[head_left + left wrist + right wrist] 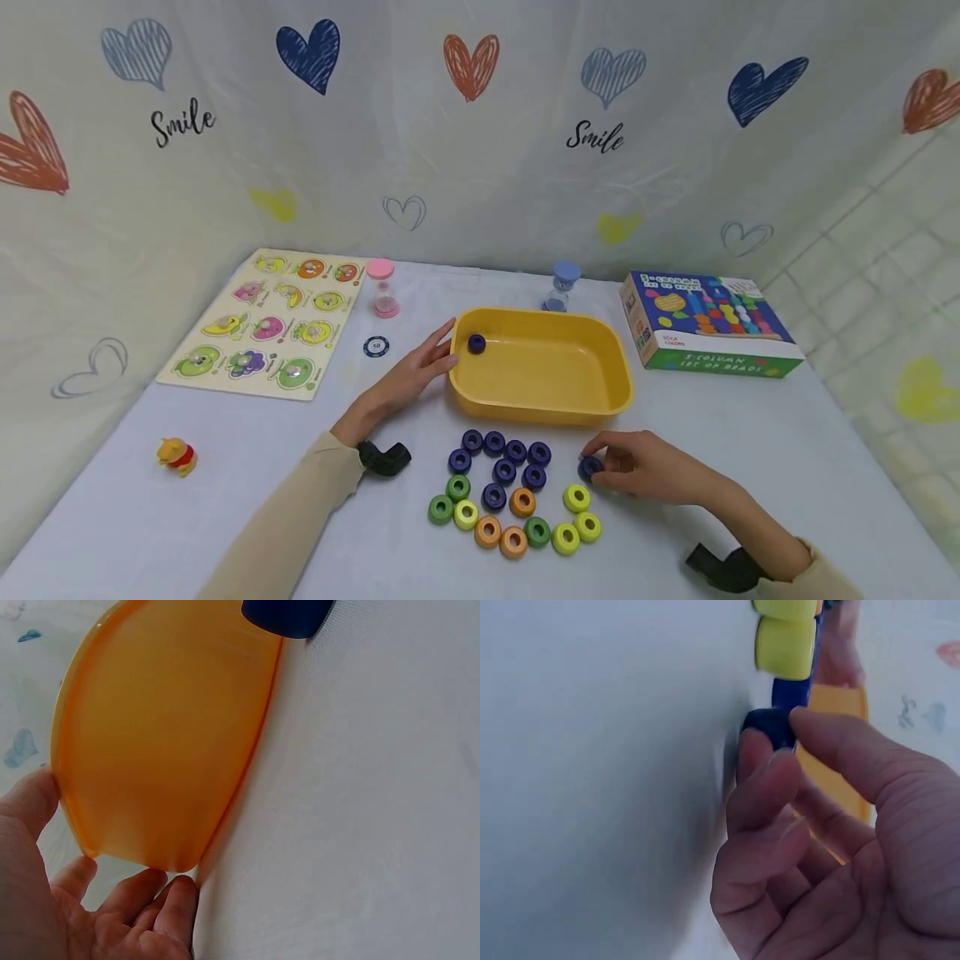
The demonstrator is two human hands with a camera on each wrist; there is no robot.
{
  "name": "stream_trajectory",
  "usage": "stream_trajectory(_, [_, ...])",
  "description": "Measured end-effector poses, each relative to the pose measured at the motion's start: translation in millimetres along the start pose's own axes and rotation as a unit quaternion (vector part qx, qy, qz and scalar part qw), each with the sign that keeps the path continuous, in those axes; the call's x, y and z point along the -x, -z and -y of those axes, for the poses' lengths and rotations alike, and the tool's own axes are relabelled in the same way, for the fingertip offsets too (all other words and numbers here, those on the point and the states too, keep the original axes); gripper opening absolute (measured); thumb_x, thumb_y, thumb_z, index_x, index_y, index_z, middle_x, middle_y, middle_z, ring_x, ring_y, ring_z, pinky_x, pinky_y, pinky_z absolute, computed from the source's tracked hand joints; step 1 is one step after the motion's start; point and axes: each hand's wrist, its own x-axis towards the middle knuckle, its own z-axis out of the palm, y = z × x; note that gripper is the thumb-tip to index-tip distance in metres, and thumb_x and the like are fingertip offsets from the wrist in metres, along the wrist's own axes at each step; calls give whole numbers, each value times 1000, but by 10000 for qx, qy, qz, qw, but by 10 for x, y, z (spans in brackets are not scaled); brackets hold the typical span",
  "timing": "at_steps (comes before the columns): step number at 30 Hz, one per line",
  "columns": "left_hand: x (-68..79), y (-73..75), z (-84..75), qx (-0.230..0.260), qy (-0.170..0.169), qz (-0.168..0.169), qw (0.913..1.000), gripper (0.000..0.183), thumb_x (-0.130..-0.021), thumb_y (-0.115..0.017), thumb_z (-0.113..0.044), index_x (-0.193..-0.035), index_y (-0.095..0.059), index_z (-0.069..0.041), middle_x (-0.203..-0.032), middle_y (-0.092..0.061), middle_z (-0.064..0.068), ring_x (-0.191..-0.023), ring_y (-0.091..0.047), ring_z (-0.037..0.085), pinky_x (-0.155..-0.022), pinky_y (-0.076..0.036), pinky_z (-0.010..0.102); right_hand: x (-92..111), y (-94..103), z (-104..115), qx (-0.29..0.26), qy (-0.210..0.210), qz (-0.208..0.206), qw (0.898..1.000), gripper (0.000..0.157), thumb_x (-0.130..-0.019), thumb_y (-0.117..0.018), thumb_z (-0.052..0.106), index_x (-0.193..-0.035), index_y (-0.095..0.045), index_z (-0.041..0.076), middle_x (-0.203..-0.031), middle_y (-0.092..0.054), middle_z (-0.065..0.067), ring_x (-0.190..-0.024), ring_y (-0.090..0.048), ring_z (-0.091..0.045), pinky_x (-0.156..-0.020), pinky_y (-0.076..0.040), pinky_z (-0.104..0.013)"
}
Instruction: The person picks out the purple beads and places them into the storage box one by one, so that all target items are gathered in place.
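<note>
My left hand (411,375) rests against the left end of a yellow plastic tub (542,413), its thumb and fingertips touching the rim and outer wall. In the left wrist view the fingers (178,919) spread along that end of the tub. Inside the tub, near its left side, lies one dark blue ring bead (476,343). With thumb and fingertips, my right hand (660,468) pinches another dark blue bead (769,724), low over the table right of the bead group. Several dark blue beads (504,472) lie in front of the tub, with orange (487,531), green (537,531) and yellow (566,538) ones nearer me.
A fruit puzzle board (262,321) lies at the left, with a poker chip (377,347) and a pink sand timer (383,287) beside it. Behind the tub stands a blue sand timer (562,285). A bead-set box (708,325) is at right, a small bear figure (177,456) at far left.
</note>
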Motion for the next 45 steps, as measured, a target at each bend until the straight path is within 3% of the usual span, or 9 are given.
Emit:
stream_trajectory(6, [68,3,-176,65,-25,200,9998,62,-93,-47,-35,-145,-12,-32,-146,-25,3,-131,-26,16,-106,-22,41,144,16,-175,-1037,-438,207,9934,36,-85,-62,28,-116,-55,11,-76,-59,-6,-52,-51,-16,-46,-43,-23])
stream_trajectory(10, [126,-2,-292,17,8,224,9997,64,-94,-47,-33,-146,-10,-27,-146,-25,5,-132,-26,17,-105,-23,41,202,16,-210,-1370,-530,215,9889,38,-86,-61,27,-118,-55,7,-75,-60,-9,-52,-53,-19,-45,-43,-22])
stream_trajectory(19, [155,-6,-307,76,97,238,9996,61,-95,-45,-32,-145,-11,-30,-146,-26,5,-132,-26,17,-106,-20,43,314,157,-157,-778,-774,-16,9940,40,-85,-61,31,-114,-56,5,-73,-62,-7,-58,-56,-25,-51,-49,-29])
stream_trajectory(27, [153,11,-302,28,57,261,9996,63,-93,-47,-37,-145,-12,-30,-145,-27,5,-131,-27,17,-106,-22,42,330,506,197,-147,-490,-414,9978,34,-87,-59,31,-109,-56,4,-76,-62,-8,-57,-56,-23,-50,-48,-29])
stream_trajectory(30, [155,10,-289,85,12,279,9996,64,-93,-47,-38,-145,-12,-29,-145,-27,5,-131,-27,17,-106,-21,41,227,602,341,104,-338,-653,9972,34,-87,-59,31,-107,-56,3,-76,-61,-8,-58,-56,-22,-49,-48,-30])
stream_trajectory(34, [158,25,-272,151,43,279,9995,63,-93,-47,-37,-145,-12,-30,-146,-25,4,-132,-25,16,-106,-20,41,-60,686,454,353,-164,-700,9968,35,-85,-61,35,-105,-57,7,-75,-62,-4,-60,-56,-20,-51,-50,-31])
stream_trajectory(39, [156,20,-254,106,63,308,9994,62,-93,-46,-37,-145,-12,-31,-146,-24,3,-132,-25,15,-106,-21,41,-462,782,530,552,-186,-514,9970,37,-83,-63,37,-104,-59,7,-76,-64,-6,-62,-59,-19,-56,-52,-31])
stream_trajectory(45, [153,1,-281,24,43,327,9995,64,-93,-47,-38,-145,-11,-31,-146,-25,4,-131,-26,15,-106,-23,40,-935,877,598,689,-578,-144,9958,37,-82,-65,34,-101,-58,4,-77,-65,-10,-65,-63,-19,-60,-54,-29])
